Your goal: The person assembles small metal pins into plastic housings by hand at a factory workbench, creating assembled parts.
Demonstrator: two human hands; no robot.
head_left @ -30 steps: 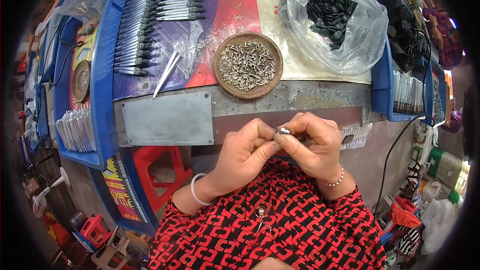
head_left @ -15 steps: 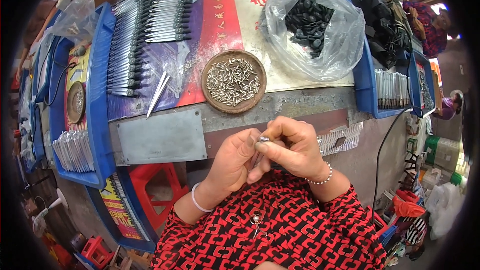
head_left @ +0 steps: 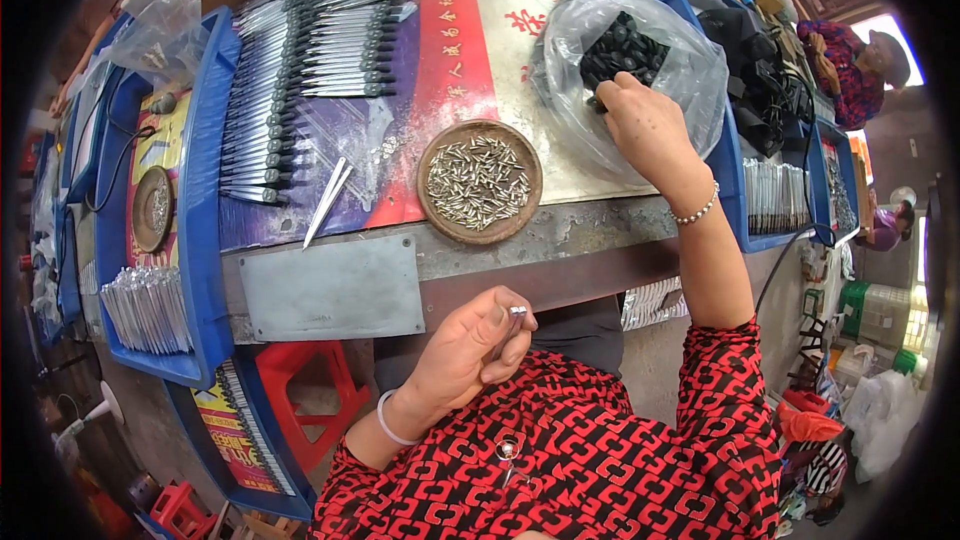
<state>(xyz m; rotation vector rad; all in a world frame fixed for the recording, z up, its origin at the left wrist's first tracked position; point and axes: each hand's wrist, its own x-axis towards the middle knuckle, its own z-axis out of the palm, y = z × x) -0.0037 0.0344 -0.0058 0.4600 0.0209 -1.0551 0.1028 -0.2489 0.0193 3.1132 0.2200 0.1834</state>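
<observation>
Over the table's near edge, my left hand (head_left: 470, 345) is closed around a slim metallic piece (head_left: 517, 312). Its bright end pokes out above the thumb and forefinger, and the rest is hidden in the fingers. My right hand (head_left: 648, 130) is stretched out to a clear plastic bag (head_left: 690, 70) at the far right of the table. Its bunched fingers dip in at the near side of small black parts (head_left: 625, 45) in the bag. The fingertips are partly hidden, and I cannot make out what is between them. A round brown dish (head_left: 430, 205) holds many tiny metal pins (head_left: 480, 180).
Rows of slim silver-and-black pieces (head_left: 262, 105) lie at the back left, with tweezers (head_left: 327, 202) nearby. A metal plate (head_left: 333, 287) sits on the front edge. Blue trays (head_left: 205, 190) flank the table. A red stool (head_left: 310, 395) stands below left. People sit at far right.
My right hand has left my left hand and moved up and right to the bag of black parts. My left hand stays near its place, still holding the slim piece.
</observation>
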